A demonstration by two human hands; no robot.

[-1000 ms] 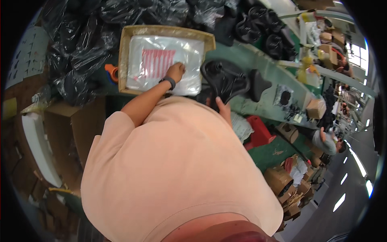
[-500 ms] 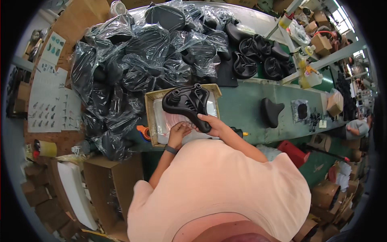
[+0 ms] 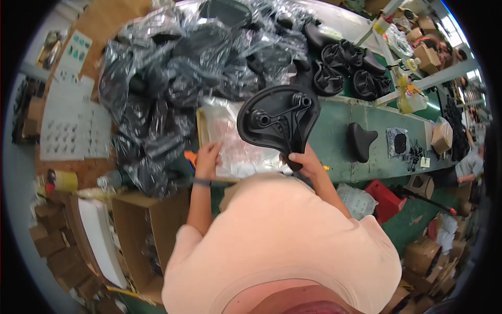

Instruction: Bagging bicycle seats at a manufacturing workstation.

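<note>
My right hand is closed round the narrow nose of a black bicycle saddle. The saddle is held up over the shallow box, its underside with rails and two coil springs facing me. Clear plastic bags lie in the yellowish box, some showing reddish print. At the left side of that box, my left hand has its fingers pinched at the edge of a bag; the fingertips are slightly blurred. The saddle hides the box's right part.
Saddles wrapped in clear plastic are heaped behind and left of the box. Several bare saddles lie at the back right. A single saddle rests on the green table. An open carton stands at lower left.
The saddle has moved right and turned, its underside now more fully toward me. My left hand has moved away from the saddle to the box's left side.
</note>
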